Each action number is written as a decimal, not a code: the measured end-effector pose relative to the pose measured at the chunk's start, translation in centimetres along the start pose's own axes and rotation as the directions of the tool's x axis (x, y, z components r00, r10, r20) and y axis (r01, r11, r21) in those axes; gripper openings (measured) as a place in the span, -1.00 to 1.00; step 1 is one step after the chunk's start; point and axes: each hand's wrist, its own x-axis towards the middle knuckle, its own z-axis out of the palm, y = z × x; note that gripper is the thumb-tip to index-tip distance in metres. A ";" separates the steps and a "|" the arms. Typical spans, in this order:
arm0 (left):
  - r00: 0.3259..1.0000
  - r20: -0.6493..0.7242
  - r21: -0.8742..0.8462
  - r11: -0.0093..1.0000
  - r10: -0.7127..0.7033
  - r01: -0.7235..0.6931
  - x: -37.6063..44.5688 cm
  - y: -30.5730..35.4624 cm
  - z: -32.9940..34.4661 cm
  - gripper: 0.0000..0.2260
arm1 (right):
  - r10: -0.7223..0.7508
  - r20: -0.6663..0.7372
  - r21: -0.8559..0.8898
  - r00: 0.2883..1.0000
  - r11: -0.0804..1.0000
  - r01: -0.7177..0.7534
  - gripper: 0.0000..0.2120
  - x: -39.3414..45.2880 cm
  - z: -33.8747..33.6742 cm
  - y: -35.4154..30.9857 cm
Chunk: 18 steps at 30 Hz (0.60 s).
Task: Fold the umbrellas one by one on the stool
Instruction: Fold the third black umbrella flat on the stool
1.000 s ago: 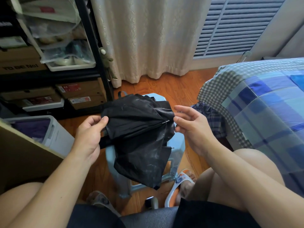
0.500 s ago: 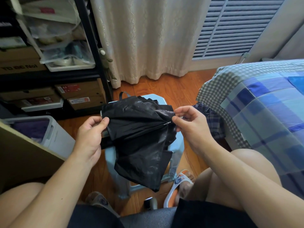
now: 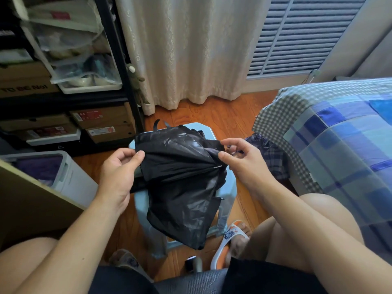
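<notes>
Hands: left hand (image 3: pixel 118 172) pinches black umbrella (image 3: pixel 180 179) canopy edge, right hand (image 3: pixel 244 160) pinches a rib tip | umbrella held above pale blue stool (image 3: pixel 228 187) | progress: collapsed, panels loose, unwrapped | left: plaid umbrella (image 3: pixel 269 155) on the stool's right.

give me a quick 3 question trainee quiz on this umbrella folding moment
1. True or false: the black umbrella lies flat and fully folded on the stool.
2. Which hand pinches the canopy near the rib tips? A. left hand B. right hand
3. Fill in: a second, ____-patterned umbrella lies between stool and bed.

Key: 1 false, it is held up with loose canopy hanging; 2 B; 3 plaid.
</notes>
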 end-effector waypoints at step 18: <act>0.992 -0.010 -0.276 0.954 -0.127 0.120 5.9 0.1 2.0 -0.74 | -0.048 -0.033 -0.150 0.998 0.988 0.042 -0.86 2.7 0.5 -0.2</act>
